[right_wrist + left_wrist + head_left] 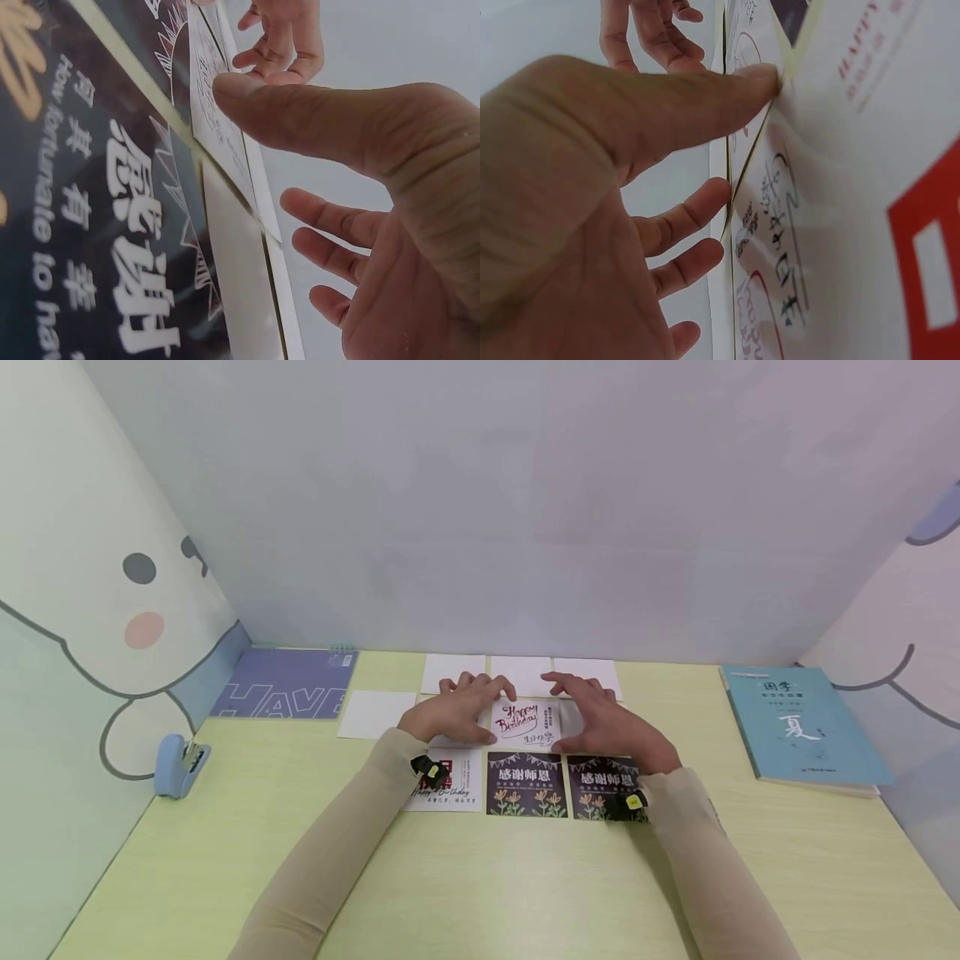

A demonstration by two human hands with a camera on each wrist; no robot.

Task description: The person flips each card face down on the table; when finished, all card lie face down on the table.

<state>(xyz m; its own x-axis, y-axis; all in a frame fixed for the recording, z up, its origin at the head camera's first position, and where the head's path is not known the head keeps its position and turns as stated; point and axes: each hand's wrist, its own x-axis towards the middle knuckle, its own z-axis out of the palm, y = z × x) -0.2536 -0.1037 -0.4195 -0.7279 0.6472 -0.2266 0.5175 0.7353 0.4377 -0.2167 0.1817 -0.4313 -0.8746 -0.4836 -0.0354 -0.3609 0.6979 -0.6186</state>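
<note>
I read the left hand (456,712) and right hand (611,722) as released, fingers loosely bent, flanking the birthday card (526,725) in the middle row on the bench (480,885). Caution: uneven thumb pressure could skew it over the dark card (527,785) just below.

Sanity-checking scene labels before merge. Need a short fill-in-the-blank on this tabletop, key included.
1. The card between the left grip and right grip reads "Happy ____".
2. The row nearest the person shows ____ dark cards.
3. The stapler has a light ____ body.
4. In the head view, the teal book lies toward the ____ side of the table.

Missing words: Birthday; two; blue; right
</note>
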